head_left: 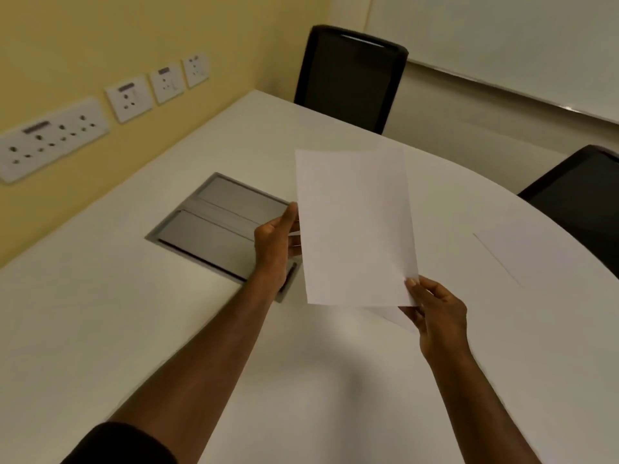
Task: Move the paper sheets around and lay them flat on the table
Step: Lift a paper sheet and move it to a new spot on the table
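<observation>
I hold white paper sheets (355, 226) up above the white table (134, 313), with blank faces toward me. My left hand (276, 244) grips their left edge, thumb in front. My right hand (435, 313) pinches the lower right corner, where a second sheet's corner (397, 318) peeks out below the front one. Another white sheet (526, 252) lies flat on the table at the right, close to the curved edge.
A grey cable-box lid (214, 226) is set into the table left of the held sheets. Two black chairs stand at the far edge (348, 78) and at the right (582, 202). Wall sockets (53, 135) line the yellow wall at left.
</observation>
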`<state>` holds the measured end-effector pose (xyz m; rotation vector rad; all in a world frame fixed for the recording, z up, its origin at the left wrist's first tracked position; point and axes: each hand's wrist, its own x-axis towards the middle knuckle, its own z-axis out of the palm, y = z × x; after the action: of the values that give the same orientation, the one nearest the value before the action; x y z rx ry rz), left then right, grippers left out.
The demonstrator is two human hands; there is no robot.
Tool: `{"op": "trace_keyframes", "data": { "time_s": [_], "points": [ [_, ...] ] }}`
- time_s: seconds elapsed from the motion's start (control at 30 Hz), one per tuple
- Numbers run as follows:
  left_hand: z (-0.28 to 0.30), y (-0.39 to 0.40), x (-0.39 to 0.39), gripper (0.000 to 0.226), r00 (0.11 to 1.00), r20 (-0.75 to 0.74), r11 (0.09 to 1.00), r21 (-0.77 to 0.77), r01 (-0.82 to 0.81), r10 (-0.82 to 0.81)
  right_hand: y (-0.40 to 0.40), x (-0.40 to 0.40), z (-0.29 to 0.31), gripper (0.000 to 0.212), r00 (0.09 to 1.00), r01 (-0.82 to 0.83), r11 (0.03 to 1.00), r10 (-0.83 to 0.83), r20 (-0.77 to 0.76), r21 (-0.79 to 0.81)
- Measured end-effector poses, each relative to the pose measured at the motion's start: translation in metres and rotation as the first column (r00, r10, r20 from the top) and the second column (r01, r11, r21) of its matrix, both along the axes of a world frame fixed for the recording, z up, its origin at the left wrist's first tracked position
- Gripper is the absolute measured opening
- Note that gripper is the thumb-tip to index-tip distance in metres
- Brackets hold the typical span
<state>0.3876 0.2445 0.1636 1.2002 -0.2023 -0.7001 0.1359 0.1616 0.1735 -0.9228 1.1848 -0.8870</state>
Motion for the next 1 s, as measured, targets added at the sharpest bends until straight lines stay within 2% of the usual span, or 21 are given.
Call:
{"op": "trace_keyframes", "data": {
  "time_s": [0.1, 0.2, 0.23, 0.4, 0.5, 0.6, 0.67, 0.77, 0.9, 1.0],
  "points": [
    [0.019, 0.043, 0.014, 0.036, 0.997, 0.073, 0.998, 0.057, 0.021, -0.025, 0.04, 0.006, -0.001, 0.009, 1.0, -0.03, 0.999, 0.029, 0.011, 0.039],
    [0.027, 0.085, 0.03, 0.01, 0.976, 0.21, 0.987, 0.157, 0.017, -0.051, 0.078, 0.013, -0.004, 0.011, 0.992, -0.122, 0.991, 0.121, 0.022, 0.061],
    [0.028, 0.099, 0.036, 0.009, 0.965, 0.253, 0.982, 0.188, 0.018, -0.066, 0.089, 0.017, -0.006, 0.012, 0.986, -0.167, 0.984, 0.166, 0.018, 0.068],
    [0.03, 0.174, 0.068, 0.022, 0.883, 0.423, 0.914, 0.405, 0.018, -0.205, 0.133, 0.055, -0.017, 0.014, 0.927, -0.372, 0.919, 0.376, -0.009, 0.134],
    [0.019, 0.223, 0.087, 0.038, 0.846, 0.441, 0.857, 0.513, 0.037, -0.301, 0.159, 0.088, -0.032, 0.008, 0.887, -0.443, 0.88, 0.459, -0.06, 0.171],
    [-0.002, 0.267, 0.102, 0.028, 0.841, 0.401, 0.775, 0.631, 0.035, -0.364, 0.199, 0.117, -0.058, 0.007, 0.825, -0.524, 0.826, 0.553, -0.118, 0.209],
    [-0.019, 0.293, 0.112, 0.024, 0.827, 0.389, 0.693, 0.721, 0.002, -0.407, 0.232, 0.129, -0.077, 0.008, 0.788, -0.56, 0.79, 0.601, -0.134, 0.25],
    [-0.047, 0.33, 0.124, 0.031, 0.806, 0.381, 0.558, 0.826, -0.077, -0.453, 0.283, 0.136, -0.105, 0.009, 0.765, -0.569, 0.754, 0.631, -0.124, 0.327],
    [-0.082, 0.365, 0.128, 0.025, 0.826, 0.373, 0.456, 0.875, -0.162, -0.422, 0.338, 0.137, -0.134, 0.002, 0.776, -0.521, 0.742, 0.617, -0.128, 0.422],
    [-0.105, 0.385, 0.119, 0.02, 0.828, 0.451, 0.463, 0.844, -0.273, -0.334, 0.36, 0.141, -0.15, 0.007, 0.765, -0.503, 0.754, 0.616, -0.189, 0.423]
  ]
}}
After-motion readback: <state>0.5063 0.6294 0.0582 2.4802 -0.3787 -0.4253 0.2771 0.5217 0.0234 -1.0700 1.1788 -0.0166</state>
